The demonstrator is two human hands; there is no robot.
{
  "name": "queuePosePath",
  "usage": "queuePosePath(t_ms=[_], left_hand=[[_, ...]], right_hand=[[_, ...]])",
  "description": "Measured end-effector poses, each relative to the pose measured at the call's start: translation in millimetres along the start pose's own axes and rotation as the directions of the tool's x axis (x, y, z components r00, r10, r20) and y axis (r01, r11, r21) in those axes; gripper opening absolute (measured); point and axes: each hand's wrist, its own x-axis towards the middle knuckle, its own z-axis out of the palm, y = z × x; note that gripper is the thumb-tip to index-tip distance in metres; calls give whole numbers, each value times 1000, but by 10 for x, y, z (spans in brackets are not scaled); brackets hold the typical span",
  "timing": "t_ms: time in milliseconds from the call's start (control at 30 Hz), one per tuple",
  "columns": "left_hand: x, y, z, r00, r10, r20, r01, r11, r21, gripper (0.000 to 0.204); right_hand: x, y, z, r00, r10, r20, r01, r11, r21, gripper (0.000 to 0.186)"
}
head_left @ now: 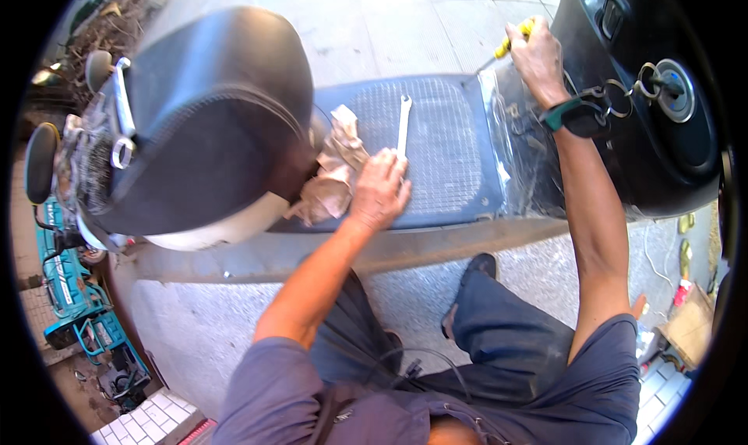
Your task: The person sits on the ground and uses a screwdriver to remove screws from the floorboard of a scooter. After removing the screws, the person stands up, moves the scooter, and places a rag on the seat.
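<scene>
— Hands first: what is your left hand (379, 188) doing?
— It lies palm down with fingers loosely spread on the scooter's footboard mat (444, 153), touching the lower end of the wrench (403, 124) and just beside the crumpled rag (335, 168).
— And your right hand (536, 56)?
— You have it closed around a yellow-handled screwdriver (510, 44), up near the front panel (623, 94), where keys (623, 94) hang from the ignition lock (674, 87). The seat (210, 118) rises at your left.
</scene>
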Motion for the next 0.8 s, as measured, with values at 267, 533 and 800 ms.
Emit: queuePosePath(t_ms=[267, 533, 800], left_hand=[[5, 42, -58, 1000, 4, 3, -4, 1000, -1, 50], [14, 49, -72, 1000, 8, 4, -8, 1000, 13, 50], [20, 54, -53, 1000, 10, 3, -10, 1000, -8, 49]], right_hand=[[-33, -215, 5, 987, 157, 12, -157, 988, -1, 37], [-37, -354, -105, 991, 121, 61, -119, 992, -29, 35], [-10, -283, -42, 980, -53, 192, 52, 999, 8, 37]])
